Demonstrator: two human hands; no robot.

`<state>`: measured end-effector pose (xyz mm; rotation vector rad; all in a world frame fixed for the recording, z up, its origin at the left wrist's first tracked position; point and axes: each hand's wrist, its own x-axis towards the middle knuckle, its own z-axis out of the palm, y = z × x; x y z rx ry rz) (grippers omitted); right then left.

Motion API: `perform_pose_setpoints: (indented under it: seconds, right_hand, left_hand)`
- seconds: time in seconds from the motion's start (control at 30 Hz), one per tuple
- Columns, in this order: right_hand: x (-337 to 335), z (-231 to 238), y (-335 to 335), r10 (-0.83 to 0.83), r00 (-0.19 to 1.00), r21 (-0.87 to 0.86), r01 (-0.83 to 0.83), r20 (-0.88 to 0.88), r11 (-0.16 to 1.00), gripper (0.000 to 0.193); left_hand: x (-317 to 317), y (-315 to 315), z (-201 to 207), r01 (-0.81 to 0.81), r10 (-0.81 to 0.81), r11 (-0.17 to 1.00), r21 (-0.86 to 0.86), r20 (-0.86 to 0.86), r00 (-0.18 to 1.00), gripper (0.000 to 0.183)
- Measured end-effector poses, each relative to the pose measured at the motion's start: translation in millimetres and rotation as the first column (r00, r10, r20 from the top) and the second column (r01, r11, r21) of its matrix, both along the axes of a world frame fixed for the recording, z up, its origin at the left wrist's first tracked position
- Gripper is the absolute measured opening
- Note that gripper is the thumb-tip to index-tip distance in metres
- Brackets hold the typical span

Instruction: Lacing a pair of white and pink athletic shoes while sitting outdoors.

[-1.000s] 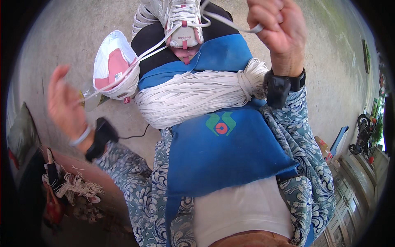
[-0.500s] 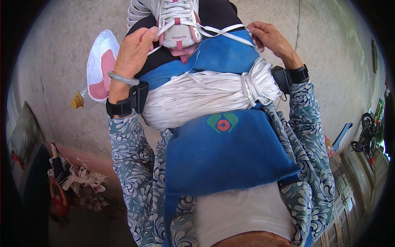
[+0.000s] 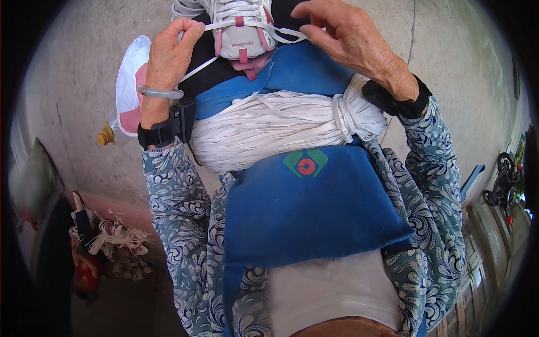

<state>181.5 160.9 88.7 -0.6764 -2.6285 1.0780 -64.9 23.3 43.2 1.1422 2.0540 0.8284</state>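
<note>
A white-and-pink sneaker (image 3: 242,44) rests on my lap at the top of the view, with a white shoelace (image 3: 224,24) strung across it. The thumb and fingers of my left hand (image 3: 177,49) pinch the lace at the shoe's left side; a loose end hangs below. On the right, the lace makes a narrow loop reaching my right hand (image 3: 353,42), whose thumb and forefinger are spread apart. The loop meets the thumb; the other fingers are partly hidden. A thick bundle of white laces (image 3: 269,129) lies across my lap, tied at its right end.
A blue apron (image 3: 314,219) covers my front and lap. Left of my left wrist is a white-and-pink shoe piece (image 3: 130,84), near a yellow-capped object (image 3: 105,135). Tangled pale strands (image 3: 119,238) are at lower left. A dark wheeled object (image 3: 501,180) stands far right.
My right hand has moved up and inward toward the shoe, and its thumb and forefinger have parted. The right lace has slackened into a loop. My left hand has shifted up and left.
</note>
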Motion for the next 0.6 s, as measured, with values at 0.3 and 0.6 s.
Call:
perform_pose_setpoints:
  seconds: [0.3, 0.6]
  right_hand:
    - [-10, -21, -21, 0.165, 0.929, 0.402, -0.298, 0.333, 0.866, 0.016]
    - [-18, 10, 8, -0.042, 0.991, 0.402, 0.092, -0.131, 0.911, 0.010]
  left_hand:
    - [-1, -2, -1, 0.039, -0.039, 0.999, -0.005, -0.007, 0.999, 0.032]
    - [3, 2, -1, 0.038, 0.019, 0.975, 0.218, -0.252, 0.967, 0.024]
